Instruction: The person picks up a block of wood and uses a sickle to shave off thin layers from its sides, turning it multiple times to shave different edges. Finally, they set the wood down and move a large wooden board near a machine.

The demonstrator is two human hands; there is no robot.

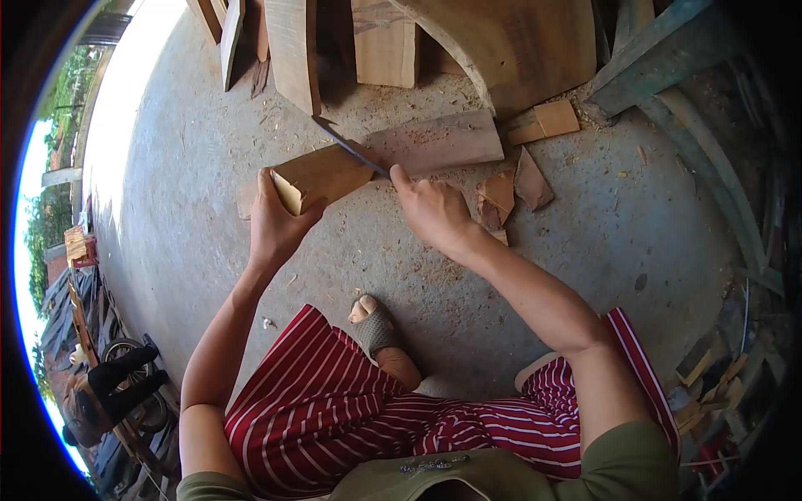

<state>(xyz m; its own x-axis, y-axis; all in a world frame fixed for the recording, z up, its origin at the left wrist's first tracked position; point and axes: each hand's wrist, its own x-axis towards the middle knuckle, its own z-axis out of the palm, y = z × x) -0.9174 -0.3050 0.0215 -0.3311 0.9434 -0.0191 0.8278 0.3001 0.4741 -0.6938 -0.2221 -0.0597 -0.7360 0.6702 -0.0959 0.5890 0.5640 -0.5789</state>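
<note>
Right fingers: the right hand (430, 213) is closing tightly around the near end of a long dark narrow metal tool (351, 148), with the forefinger stretching along its top.
Tool: it is slanting up and away to the left from the fist, its middle crossing the top edge of the block.
Left fingers: the left hand (276, 221) is gripping the near cut end of a pale brown wedge-shaped wooden block (330, 174), thumb on one side and fingers wrapping the other.
Block: it is lying between the two hands, above the knees, its far end running just beside a long reddish-brown flat plank (443, 142).
Around: jagged brown wood scraps (501, 196) are lying just right of the right hand on the grey sawdust-strewn concrete floor (601, 242).
Below: a foot in a grey sandal (373, 324) is poking out of a red-and-white striped skirt (334, 401).
Hard to make out: the fist is hiding the tool's handle, and whether it is a file or a blade cannot be told. The lens is blurring the clutter at the right edge.
</note>
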